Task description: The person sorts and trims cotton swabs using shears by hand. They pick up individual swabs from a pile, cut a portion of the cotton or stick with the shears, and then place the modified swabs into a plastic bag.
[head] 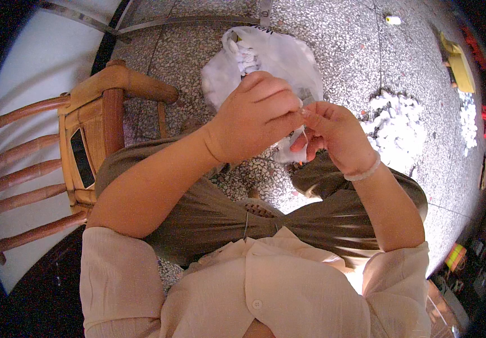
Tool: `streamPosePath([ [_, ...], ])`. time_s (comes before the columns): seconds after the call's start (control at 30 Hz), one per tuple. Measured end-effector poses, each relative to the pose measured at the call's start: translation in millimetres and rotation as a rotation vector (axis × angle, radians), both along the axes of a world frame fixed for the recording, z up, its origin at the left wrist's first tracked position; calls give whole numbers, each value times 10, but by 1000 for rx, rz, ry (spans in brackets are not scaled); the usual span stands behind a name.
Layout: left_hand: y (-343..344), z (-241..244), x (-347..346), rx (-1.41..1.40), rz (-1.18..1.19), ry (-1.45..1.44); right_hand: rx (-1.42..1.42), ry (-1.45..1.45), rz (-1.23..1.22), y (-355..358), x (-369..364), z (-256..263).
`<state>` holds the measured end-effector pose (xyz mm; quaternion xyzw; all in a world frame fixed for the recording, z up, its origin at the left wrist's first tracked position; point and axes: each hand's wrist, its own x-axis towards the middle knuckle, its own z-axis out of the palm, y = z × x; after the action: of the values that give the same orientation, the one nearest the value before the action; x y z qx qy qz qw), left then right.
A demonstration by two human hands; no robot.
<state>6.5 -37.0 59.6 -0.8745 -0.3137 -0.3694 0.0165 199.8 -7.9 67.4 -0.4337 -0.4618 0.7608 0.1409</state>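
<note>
My left hand and my right hand meet fingertip to fingertip above the floor, in front of my knees. Between them they pinch a small white piece, too small and blurred to name. A thin white strip runs down by my right fingers. Below it shows a white, cloth-like or plastic item, partly hidden by my hands. Just beyond my left hand, a white translucent plastic bag lies on the floor, with small white pieces visible at its opening.
A heap of small white pieces lies on the terrazzo floor at right, with more white pieces farther off. Left of me stands a bamboo chair with a phone on it. A small spool-like item lies far right.
</note>
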Motion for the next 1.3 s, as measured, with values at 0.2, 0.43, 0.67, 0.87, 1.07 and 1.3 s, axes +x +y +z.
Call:
streamPosePath([
  [0.2,-9,-17,50,-304,97,-212,279,-71,-122,-108,-101,30],
  [0.43,-143,47,135,-1147,253,-625,396,-124,-195,-185,-139,-7],
  [0.67,-138,49,97,-1567,222,-905,458,-136,-234,-232,-164,17],
  [0.87,-120,-4,88,-1559,234,-1079,572,-42,-269,-251,-167,19],
  [1.07,-119,-89,71,-1595,179,-1152,808,-140,-208,-244,-163,-8],
  [1.3,-136,-146,38,-1680,71,-1328,1318,-286,-73,-194,-143,-26],
])
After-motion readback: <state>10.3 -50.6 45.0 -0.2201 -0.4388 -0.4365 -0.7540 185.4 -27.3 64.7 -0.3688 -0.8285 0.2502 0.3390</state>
